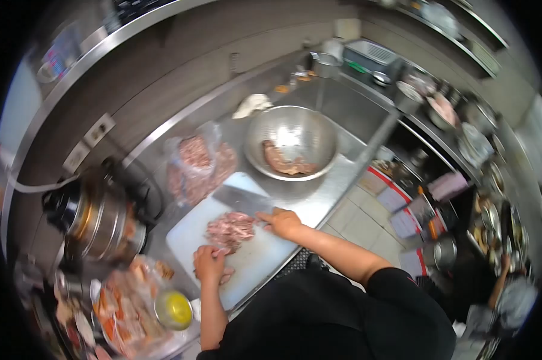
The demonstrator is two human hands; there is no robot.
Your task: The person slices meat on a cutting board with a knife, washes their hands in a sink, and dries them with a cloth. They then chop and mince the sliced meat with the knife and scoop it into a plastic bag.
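On the white cutting board [259, 261] lies a heap of chopped pinkish meat [230, 231]. My right hand [281, 223] is closed at the near end of a wide knife [242, 198], whose blade lies flat-looking over the board's far part, beyond the meat. At the meat's near left edge, my left hand [209, 264] has its fingers bent and pressed together, with a small piece of meat [227, 275] beside it. Beyond the board, a steel bowl [291, 143] holds a larger strip of meat. Left of the bowl are plastic bags of ground meat [195, 151].
A steel appliance [105, 219] stands at the left, near a bag of orange and pink food [130, 306] and a bowl with yellow contents [173, 309]. A sink [355, 111] is beyond the bowl. Another person's arm [499, 282] shows at far right.
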